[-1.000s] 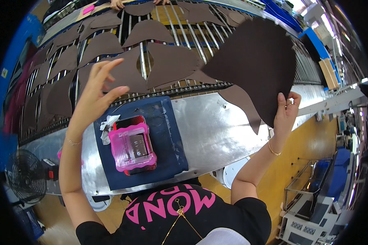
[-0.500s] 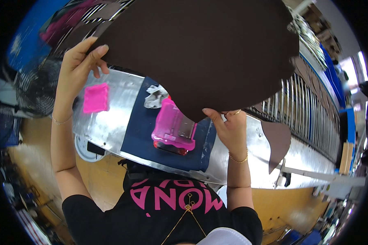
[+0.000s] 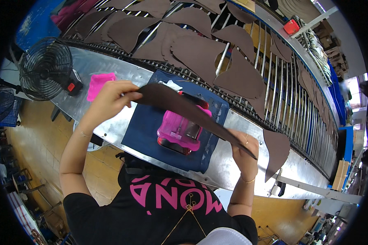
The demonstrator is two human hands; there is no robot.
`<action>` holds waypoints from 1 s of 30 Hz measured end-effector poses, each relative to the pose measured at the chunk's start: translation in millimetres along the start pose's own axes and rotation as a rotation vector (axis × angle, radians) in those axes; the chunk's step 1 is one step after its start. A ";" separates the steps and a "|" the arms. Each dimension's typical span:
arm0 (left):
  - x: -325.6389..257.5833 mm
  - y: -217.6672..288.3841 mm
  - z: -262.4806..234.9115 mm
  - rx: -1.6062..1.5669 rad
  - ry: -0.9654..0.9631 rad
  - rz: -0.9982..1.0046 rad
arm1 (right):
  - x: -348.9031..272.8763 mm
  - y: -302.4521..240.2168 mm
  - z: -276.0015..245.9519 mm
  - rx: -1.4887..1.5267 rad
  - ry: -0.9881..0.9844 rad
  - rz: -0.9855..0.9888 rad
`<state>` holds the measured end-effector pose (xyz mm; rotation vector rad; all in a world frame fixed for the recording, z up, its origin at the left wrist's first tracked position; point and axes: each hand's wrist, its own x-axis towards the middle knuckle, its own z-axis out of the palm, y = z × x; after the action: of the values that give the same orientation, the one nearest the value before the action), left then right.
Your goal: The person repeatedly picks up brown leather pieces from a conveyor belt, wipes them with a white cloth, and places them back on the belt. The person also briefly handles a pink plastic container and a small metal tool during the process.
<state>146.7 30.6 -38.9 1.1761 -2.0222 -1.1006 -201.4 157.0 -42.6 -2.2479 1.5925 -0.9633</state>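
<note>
A dark brown cut sheet piece (image 3: 188, 108) is stretched between my two hands above the table, seen nearly edge-on as a narrow strip. My left hand (image 3: 112, 98) pinches its far left end. At the lower right end my right hand (image 3: 244, 153) grips it, some fingers hidden behind the piece. Below it sits a pink plastic holder (image 3: 171, 124) with a dark roller-like part, partly covered by the piece. Red and black parts show around the holder. A dark blue mat (image 3: 141, 136) lies under it, with a crumpled white wrapper (image 3: 172, 85) at its far edge.
Beyond the metal table (image 3: 131, 73) runs a conveyor of metal rods (image 3: 270, 94) carrying several brown pieces (image 3: 241, 77). Another brown piece (image 3: 276, 151) overhangs the table at right. A pink square pad (image 3: 97, 83) and a black fan (image 3: 47, 69) are at left.
The brown piece has come down and turned from broad face to nearly edge-on, uncovering the conveyor. My left hand moved right and nearer; my right hand moved slightly nearer and right.
</note>
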 end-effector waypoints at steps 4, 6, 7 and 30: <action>25.0 16.2 34.6 0.199 -0.104 0.352 | -59.0 16.0 -15.8 0.074 -0.026 0.359; 36.1 32.6 52.3 0.300 -0.159 0.519 | -89.4 17.7 -31.1 0.123 0.028 0.503; 41.4 40.8 63.4 0.299 -0.197 0.552 | -106.1 17.6 -40.5 0.126 0.086 0.534; 244.3 235.1 162.9 0.775 0.276 1.351 | 21.5 170.2 -35.2 0.527 0.355 0.719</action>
<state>-194.8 -57.5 92.0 -0.0069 -2.3031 0.4977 -348.0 78.2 -97.2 -1.0743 1.7972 -1.3723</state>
